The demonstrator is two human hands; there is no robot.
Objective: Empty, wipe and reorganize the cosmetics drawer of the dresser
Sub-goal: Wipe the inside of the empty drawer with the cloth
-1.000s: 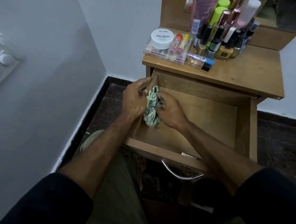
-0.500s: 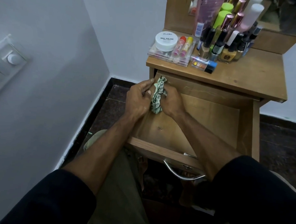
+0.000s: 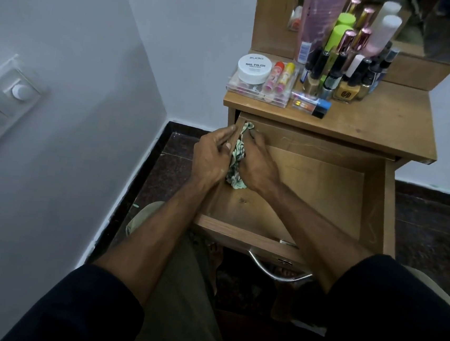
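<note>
The wooden drawer of the dresser stands pulled out with nothing inside it. A crumpled green-and-white cloth lies against the drawer's left wall, near the back corner. My right hand grips the cloth from inside the drawer. My left hand lies over the left wall from outside, fingers curled on its top edge, touching the cloth. The cosmetics stand on the dresser top: a white nail polish jar, two lip balm sticks on a clear case, and several nail polish bottles.
A mirror frame rises behind the bottles. A white wall with a switch panel stands close on the left. The drawer's metal handle juts toward my knees. Dark tiled floor surrounds the dresser.
Both hands and the cloth have slid along the drawer's left wall toward the back corner, from the middle of the wall up under the dresser top.
</note>
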